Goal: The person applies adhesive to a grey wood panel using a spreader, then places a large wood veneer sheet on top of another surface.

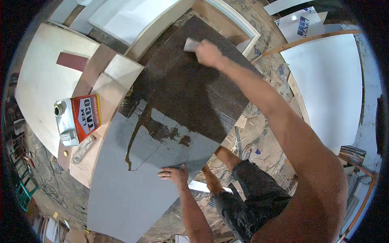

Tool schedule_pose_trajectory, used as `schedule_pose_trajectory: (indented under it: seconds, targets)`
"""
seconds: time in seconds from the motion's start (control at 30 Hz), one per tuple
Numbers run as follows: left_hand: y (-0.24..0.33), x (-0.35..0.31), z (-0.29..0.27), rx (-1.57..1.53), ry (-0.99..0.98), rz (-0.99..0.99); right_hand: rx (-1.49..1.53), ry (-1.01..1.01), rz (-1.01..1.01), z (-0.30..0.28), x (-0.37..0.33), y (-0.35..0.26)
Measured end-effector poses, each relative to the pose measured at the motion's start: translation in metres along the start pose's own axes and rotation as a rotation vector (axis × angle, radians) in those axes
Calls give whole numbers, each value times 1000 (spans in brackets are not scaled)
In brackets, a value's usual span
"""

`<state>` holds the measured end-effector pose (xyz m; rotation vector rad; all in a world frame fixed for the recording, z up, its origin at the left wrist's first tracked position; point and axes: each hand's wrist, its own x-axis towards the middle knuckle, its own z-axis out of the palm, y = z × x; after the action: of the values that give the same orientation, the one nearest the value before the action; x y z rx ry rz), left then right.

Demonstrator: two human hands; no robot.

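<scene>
A large grey sheet (125, 198) lies in front of me, its far part coated with dark brown glue (182, 89). A wet pool of glue (158, 128) spreads over the middle, with a thin trail running toward me. At the far end my right hand (208, 53) grips a flat pale spreader (190, 44) against the coated surface; both are slightly blurred. Near the sheet's right edge my left hand (175, 175) lies flat with fingers out, a ring on one. Left of the sheet stands an uncapped metal can (77, 121), orange and silver, on a wooden board.
A small yellow cap (65, 153) lies beside the can. Pale plywood (44, 81) at left bears a reddish-brown strip (72, 61). White-edged frames (170, 28) stand beyond the sheet. A white panel (324, 89) is at right. Scraps litter the floor (259, 133).
</scene>
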<state>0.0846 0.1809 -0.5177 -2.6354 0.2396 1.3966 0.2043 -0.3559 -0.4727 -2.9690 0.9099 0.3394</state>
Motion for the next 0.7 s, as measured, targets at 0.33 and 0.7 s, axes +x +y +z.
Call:
schedule_pose_trajectory:
  seconds: [0.33, 0.7]
  targets:
    - [-10, 0, 4, -6, 53, 24, 197, -76, 144, -47, 42, 12]
    - [0, 0, 14, 40, 123, 51, 257, 122, 293, -46, 98, -9]
